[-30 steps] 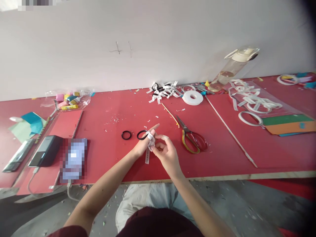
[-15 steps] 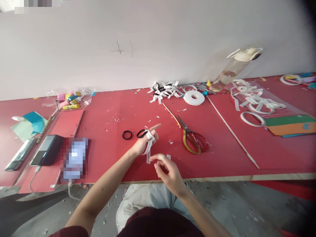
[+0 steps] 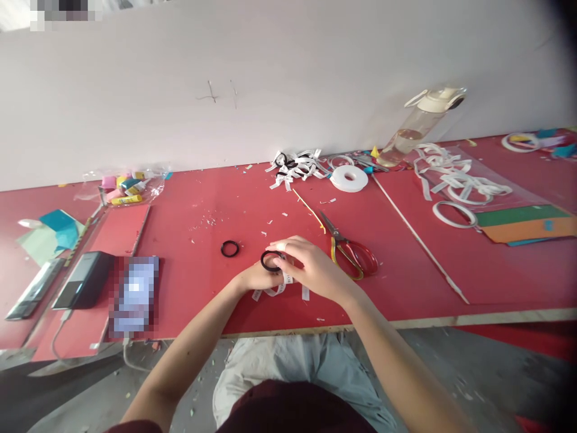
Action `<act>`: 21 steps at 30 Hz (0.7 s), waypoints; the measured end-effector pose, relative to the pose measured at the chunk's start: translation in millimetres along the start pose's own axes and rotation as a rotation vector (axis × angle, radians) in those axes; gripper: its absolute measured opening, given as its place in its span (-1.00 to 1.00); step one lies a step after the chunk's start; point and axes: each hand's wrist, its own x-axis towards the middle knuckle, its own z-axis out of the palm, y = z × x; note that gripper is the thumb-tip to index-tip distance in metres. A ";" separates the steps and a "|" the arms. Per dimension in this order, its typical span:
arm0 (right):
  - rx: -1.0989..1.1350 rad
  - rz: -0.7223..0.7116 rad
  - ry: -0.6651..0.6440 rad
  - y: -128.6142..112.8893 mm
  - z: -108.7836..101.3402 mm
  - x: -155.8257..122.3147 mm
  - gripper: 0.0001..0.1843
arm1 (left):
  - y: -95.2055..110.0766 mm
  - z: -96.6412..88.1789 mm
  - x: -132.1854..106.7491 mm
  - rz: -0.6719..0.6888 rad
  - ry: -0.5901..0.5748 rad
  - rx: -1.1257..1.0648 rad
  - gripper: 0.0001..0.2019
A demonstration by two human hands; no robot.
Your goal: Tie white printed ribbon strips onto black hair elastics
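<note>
A black elastic hair tie (image 3: 262,260) lies over the back of my left hand (image 3: 258,278), whose fingers are mostly hidden behind my right hand (image 3: 311,267). My right thumb and fingers are closed on the hair tie's right side. A white ribbon with dark printed letters (image 3: 287,278) hangs around the left fingers, its loose end below the hand. Just left of both hands, a second black hair tie (image 3: 229,255) rests on the red tabletop (image 3: 189,288). To the right lie scissors (image 3: 341,238) with red and yellow handles, blades partly spread.
Behind my hands sit a heap of white ribbons with black ties (image 3: 295,168) and a white ribbon roll (image 3: 339,181). A tilted water bottle (image 3: 412,132) and bagged white strips (image 3: 473,183) are at right. On the left are a phone (image 3: 135,294) and a black power bank (image 3: 85,279).
My right hand has moved up and left onto my left hand and taken hold of the hair tie. The left hand has turned and lowered slightly, with the tie now over its back.
</note>
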 end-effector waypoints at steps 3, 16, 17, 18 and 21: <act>0.136 0.125 0.010 7.7 4.4 0.3 -0.69 | 4.6 -1.3 -0.3 0.058 -0.141 0.220 -0.68; 0.575 0.219 0.554 14.6 28.2 -21.6 -0.90 | -13.3 -4.2 3.2 0.001 -0.093 -0.176 -0.34; 0.577 0.223 0.573 14.0 31.1 -22.4 -0.90 | -14.4 -3.9 3.5 -0.002 -0.089 -0.199 -0.32; 0.576 0.221 0.596 12.9 33.8 -23.1 -0.91 | -15.1 -3.7 3.9 -0.005 -0.089 -0.219 -0.29; 0.542 0.177 0.652 8.1 40.8 -24.9 -0.96 | -15.8 -4.1 5.5 -0.008 -0.099 -0.280 -0.22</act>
